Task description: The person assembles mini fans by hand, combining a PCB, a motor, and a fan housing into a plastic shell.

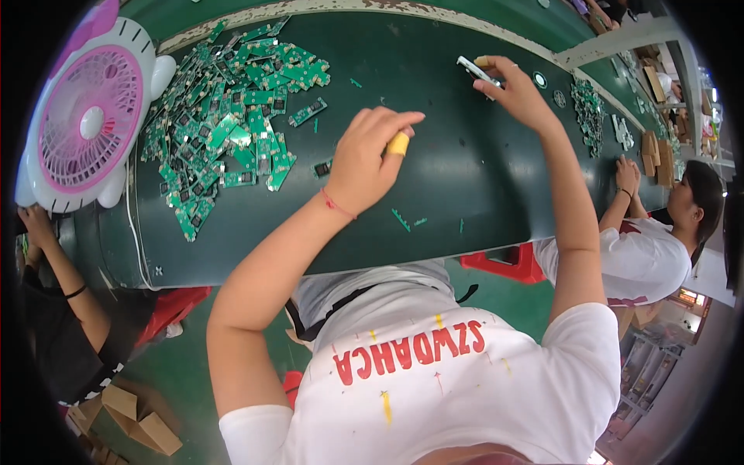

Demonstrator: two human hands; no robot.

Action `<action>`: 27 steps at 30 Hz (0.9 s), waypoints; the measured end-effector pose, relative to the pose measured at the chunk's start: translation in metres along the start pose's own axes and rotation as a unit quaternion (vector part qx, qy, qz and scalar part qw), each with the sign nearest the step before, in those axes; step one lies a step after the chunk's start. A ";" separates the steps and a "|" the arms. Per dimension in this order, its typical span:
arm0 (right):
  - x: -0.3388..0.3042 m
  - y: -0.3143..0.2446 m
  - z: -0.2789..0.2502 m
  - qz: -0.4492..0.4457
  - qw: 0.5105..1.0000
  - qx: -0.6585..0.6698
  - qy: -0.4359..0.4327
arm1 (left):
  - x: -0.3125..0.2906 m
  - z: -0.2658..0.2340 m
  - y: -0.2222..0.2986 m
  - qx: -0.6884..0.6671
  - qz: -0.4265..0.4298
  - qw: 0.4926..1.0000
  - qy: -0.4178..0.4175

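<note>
My left hand (367, 153) hovers over the dark green tabletop, index finger stretched to the right and a yellow finger cot (398, 143) on the thumb. Nothing shows between its fingers. A small circuit board (322, 167) lies beside its wrist, partly hidden. Farther right, my right hand (518, 91) is closed on a slim white-and-dark object (474, 68) whose kind I cannot make out. To the left of my left hand spreads a large heap of green circuit boards (225, 132); one board (308, 112) lies apart from it.
Thin green board strips (401, 220) lie near the table's front edge. A pink-and-white fan (91, 120) stands at the left. Round pieces (540, 80) and a darker board pile (587, 116) lie at the right. One co-worker (647, 240) sits right, another's arm (66, 271) reaches in at left.
</note>
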State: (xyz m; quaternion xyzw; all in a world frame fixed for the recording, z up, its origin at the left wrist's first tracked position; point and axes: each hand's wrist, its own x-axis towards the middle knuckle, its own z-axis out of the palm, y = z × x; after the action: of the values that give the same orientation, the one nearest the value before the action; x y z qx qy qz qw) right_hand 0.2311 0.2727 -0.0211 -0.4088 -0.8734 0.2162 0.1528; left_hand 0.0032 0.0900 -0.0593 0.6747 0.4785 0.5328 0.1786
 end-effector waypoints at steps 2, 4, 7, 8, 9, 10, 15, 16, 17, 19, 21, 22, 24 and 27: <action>-0.021 -0.005 0.013 -0.005 0.999 0.002 0.042 | 0.002 -0.001 -0.001 0.031 0.018 0.999 0.007; -0.037 -0.022 0.020 -0.007 0.999 0.030 0.034 | 0.006 -0.006 0.000 0.065 0.014 0.997 0.046; -0.056 -0.048 0.037 0.092 0.970 0.218 -0.050 | 0.001 -0.005 0.013 0.140 0.038 0.989 0.016; -0.062 -0.061 0.039 0.071 0.963 0.240 -0.096 | -0.002 -0.002 0.019 0.133 0.050 0.990 0.001; -0.068 -0.074 0.041 0.078 0.958 0.250 -0.120 | -0.007 0.000 0.023 0.141 0.061 0.988 -0.012; -0.074 -0.085 0.041 0.083 0.952 0.259 -0.143 | -0.010 0.001 0.027 0.150 0.074 0.986 -0.026; -0.098 -0.098 0.047 0.034 0.942 0.276 -0.189 | -0.042 0.005 0.043 0.078 0.030 0.994 -0.064; -0.102 -0.102 0.050 0.044 0.938 0.282 -0.199 | -0.048 0.004 0.047 0.044 0.015 0.997 -0.064; -0.108 -0.107 0.054 0.000 0.952 0.258 -0.167 | -0.055 0.003 0.052 0.056 -0.005 0.996 -0.073; -0.119 -0.112 0.067 -0.112 0.976 0.185 -0.032 | -0.061 0.003 0.061 0.022 -0.062 0.996 -0.060; -0.126 -0.121 0.072 -0.098 0.978 0.182 -0.034 | -0.063 0.006 0.062 -0.020 -0.102 0.995 -0.014; -0.128 -0.126 0.076 -0.092 0.980 0.173 -0.021 | -0.065 0.006 0.062 -0.019 -0.103 0.994 -0.013; -0.128 -0.126 0.082 -0.084 0.981 0.174 -0.014 | -0.065 0.004 0.064 -0.035 -0.200 0.979 -0.011; -0.125 -0.120 0.088 -0.090 0.988 0.119 0.038 | -0.058 -0.007 0.064 0.022 -0.147 0.989 -0.008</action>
State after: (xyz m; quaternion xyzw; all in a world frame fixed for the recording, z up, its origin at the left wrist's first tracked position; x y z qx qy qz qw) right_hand 0.1912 0.0846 -0.0481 -0.3158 -0.8678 0.2885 0.2528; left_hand 0.0278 0.0090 -0.0405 0.6054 0.5827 0.4843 0.2440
